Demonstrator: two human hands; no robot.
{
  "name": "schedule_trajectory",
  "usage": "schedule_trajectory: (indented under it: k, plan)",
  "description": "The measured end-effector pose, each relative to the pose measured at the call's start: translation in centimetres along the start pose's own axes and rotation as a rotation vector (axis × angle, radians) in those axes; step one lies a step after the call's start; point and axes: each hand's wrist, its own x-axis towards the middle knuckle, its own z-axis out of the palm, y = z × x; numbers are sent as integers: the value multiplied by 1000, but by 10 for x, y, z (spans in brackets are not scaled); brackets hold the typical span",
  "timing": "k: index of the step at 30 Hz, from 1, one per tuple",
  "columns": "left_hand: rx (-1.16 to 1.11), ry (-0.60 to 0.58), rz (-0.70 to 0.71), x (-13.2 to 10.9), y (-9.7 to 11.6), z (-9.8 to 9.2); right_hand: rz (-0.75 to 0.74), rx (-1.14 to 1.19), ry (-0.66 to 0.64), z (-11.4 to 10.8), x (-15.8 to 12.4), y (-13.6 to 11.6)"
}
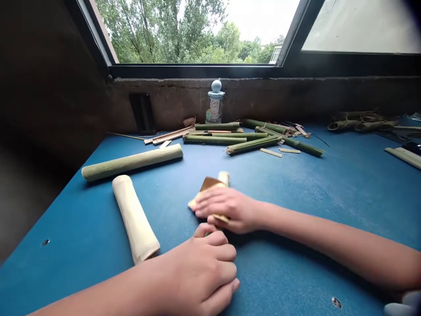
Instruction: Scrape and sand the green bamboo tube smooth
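Note:
A short pale bamboo piece point(224, 176) lies on the blue table, its far end showing and most of its length covered by my hands. My right hand point(228, 207) is bent over it, pressing a folded sheet of brown sandpaper point(209, 182) against its surface; the hand is slightly blurred. Nearer to me, my left hand point(207, 265) is closed round the near end of the same piece, of which only a bit of green shows between the fingers. Left of my hands lies a pale peeled bamboo tube point(134, 215), and beyond it a longer bamboo tube point(133, 163).
Several green bamboo sticks point(215, 140) and loose strips lie at the back of the blue table point(296, 267). A lidded glass jar point(214, 107) stands by the wall under the window. More bamboo tubes point(344, 125) are at the far right, near a flat bamboo strip point(403, 156).

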Motion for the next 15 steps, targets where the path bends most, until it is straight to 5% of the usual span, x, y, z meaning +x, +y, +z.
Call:
schedule_trajectory:
  k: [6, 10, 15]
  plan:
    - [2, 21, 51, -1, 2, -3, 30, -50, 122, -6, 2, 2]
    - [30, 33, 24, 0, 3, -3, -75, 21, -28, -2, 2, -2]
    - [42, -5, 45, -2, 8, -3, 76, 10, 74, -10, 2, 8]
